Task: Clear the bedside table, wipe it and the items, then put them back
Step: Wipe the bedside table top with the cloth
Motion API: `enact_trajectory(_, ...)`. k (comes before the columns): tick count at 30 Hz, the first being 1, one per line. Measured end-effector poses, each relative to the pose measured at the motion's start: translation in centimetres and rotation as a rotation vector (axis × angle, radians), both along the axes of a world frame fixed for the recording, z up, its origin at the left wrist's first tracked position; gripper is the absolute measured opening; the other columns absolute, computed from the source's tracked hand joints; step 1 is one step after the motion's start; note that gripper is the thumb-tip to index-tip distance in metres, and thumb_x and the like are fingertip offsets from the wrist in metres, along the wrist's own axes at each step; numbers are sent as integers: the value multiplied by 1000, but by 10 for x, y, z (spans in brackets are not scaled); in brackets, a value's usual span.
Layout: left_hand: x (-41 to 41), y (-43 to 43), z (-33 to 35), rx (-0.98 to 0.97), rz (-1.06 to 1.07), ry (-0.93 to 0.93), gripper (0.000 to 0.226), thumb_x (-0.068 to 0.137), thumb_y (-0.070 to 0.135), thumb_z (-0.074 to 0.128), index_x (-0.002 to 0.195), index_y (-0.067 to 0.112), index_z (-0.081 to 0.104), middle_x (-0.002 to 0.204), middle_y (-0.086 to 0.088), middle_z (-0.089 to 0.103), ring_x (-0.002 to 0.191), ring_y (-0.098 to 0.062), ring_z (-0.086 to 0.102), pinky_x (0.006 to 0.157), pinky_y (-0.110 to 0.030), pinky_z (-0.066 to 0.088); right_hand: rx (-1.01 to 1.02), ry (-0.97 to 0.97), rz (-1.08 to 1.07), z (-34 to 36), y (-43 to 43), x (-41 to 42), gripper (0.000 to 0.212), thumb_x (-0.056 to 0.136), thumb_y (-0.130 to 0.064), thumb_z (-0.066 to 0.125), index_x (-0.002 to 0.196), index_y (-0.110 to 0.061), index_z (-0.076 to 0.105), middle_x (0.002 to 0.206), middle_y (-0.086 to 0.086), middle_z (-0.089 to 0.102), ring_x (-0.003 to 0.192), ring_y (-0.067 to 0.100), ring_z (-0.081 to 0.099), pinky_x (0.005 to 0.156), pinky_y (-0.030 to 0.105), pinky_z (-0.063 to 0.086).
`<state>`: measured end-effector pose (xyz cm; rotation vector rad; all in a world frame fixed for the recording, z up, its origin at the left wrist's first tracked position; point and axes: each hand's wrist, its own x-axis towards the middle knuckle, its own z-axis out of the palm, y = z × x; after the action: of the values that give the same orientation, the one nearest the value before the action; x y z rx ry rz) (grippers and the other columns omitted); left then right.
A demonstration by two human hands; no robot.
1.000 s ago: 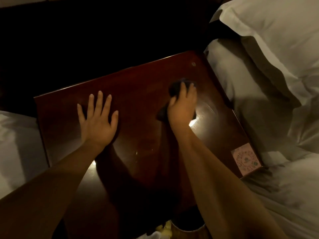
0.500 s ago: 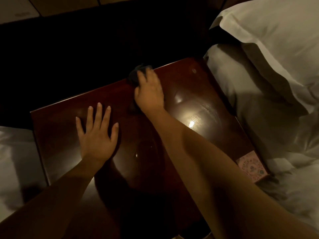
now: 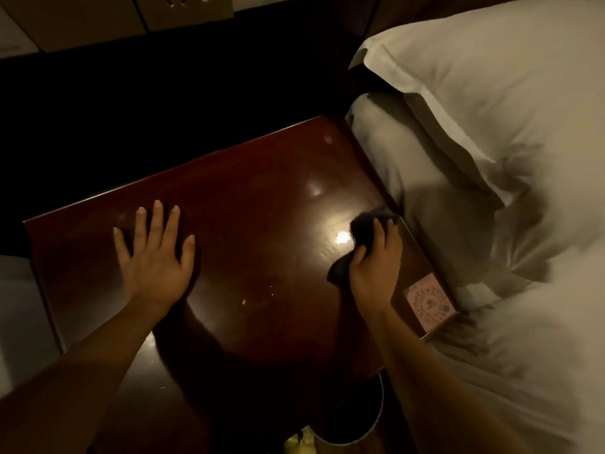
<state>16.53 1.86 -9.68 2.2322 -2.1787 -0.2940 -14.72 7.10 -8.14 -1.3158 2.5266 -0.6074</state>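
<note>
The dark glossy wooden bedside table (image 3: 262, 198) fills the middle of the head view, bare except for a pink sticker (image 3: 429, 301) at its near right corner. My left hand (image 3: 154, 257) lies flat on the left part of the top, fingers spread. My right hand (image 3: 376, 260) presses a dark cloth (image 3: 363, 226) onto the table near its right edge, just behind the sticker. The cloth sticks out above my fingers and below my thumb.
A white pillow (image 3: 491, 103) and bedding (image 3: 523, 322) lie right against the table's right side. More white bedding (image 3: 16, 299) shows at the left. A round bin (image 3: 370, 424) stands below the table's front edge. Wall sockets (image 3: 183, 8) sit at the top.
My right hand has swept the cloth from the table's back edge near the middle over to the right edge, toward me. My left hand has stayed flat in place.
</note>
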Motion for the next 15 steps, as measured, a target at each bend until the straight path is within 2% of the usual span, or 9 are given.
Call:
enact_trajectory(5, -1, 0, 0, -4, -2, 8, 65, 92, 54, 10, 149, 25, 13, 161, -3, 10, 149, -21, 2, 116, -54, -4, 36, -49, 14, 6, 59, 54, 56, 82, -7, 53, 138, -10, 42, 149, 17, 36, 140, 32, 30, 116, 43, 26)
enact_trajectory(7, -1, 1, 1, -4, -2, 13, 65, 91, 54, 10, 149, 24, 13, 161, -3, 10, 149, -22, 2, 116, -54, -4, 57, -66, 144, 7, 79, 91, 62, 75, -7, 60, 135, -8, 46, 147, 17, 40, 137, 34, 36, 114, 44, 29)
enact_trajectory(10, 0, 1, 0, -6, -2, 2, 65, 91, 53, 9, 150, 25, 10, 161, -3, 8, 149, -21, 0, 116, -53, -6, 92, -13, 386, 7, 89, 153, 70, 66, -18, 69, 133, -14, 47, 144, 14, 46, 133, 32, 42, 106, 49, 37)
enact_trajectory(12, 1, 2, -2, -11, -3, -5, 64, 92, 52, 10, 150, 25, 9, 161, -2, 7, 149, -20, -1, 116, -53, -6, 85, -9, 438, 8, 78, 174, 68, 72, -25, 66, 135, -18, 44, 146, 12, 45, 136, 28, 40, 107, 43, 32)
enact_trajectory(15, 1, 1, -4, -27, -9, -7, 63, 93, 53, 10, 149, 25, 10, 161, -3, 9, 149, -21, 1, 116, -53, -4, 62, -58, 528, 2, 37, 175, 61, 83, -21, 55, 140, -15, 35, 152, 15, 32, 143, 28, 26, 117, 40, 21)
